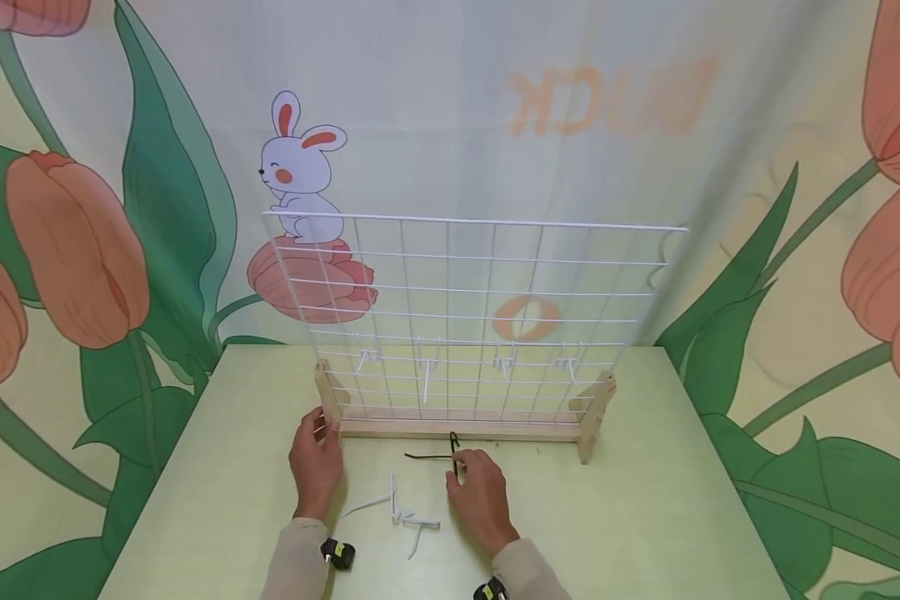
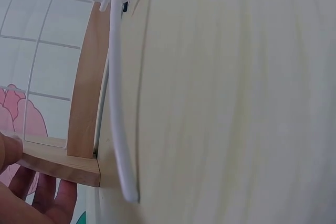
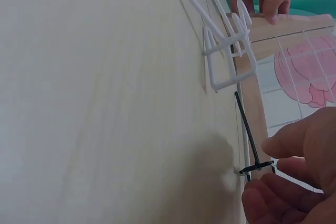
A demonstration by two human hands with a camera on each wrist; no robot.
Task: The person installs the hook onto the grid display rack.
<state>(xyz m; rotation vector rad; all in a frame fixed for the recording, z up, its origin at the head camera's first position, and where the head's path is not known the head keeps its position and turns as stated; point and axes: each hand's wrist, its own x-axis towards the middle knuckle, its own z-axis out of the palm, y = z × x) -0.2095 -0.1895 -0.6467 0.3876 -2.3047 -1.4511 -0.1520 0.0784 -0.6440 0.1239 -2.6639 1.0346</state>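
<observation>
A white wire grid panel stands upright in a wooden base. My left hand grips the left wooden end piece, thumb on one side and fingers on the other, as the left wrist view shows. In front of the base my right hand pinches a black wire hook at its crossbar, its long prong pointing left. White wire hooks lie on the table between the hands; one white hook crosses the left wrist view. My right fingertips partly hide the black hook's crossbar.
Several white hooks hang in a row on the lower grid. The right wooden end piece stands on the pale table. Behind it hangs a curtain printed with tulips and a rabbit.
</observation>
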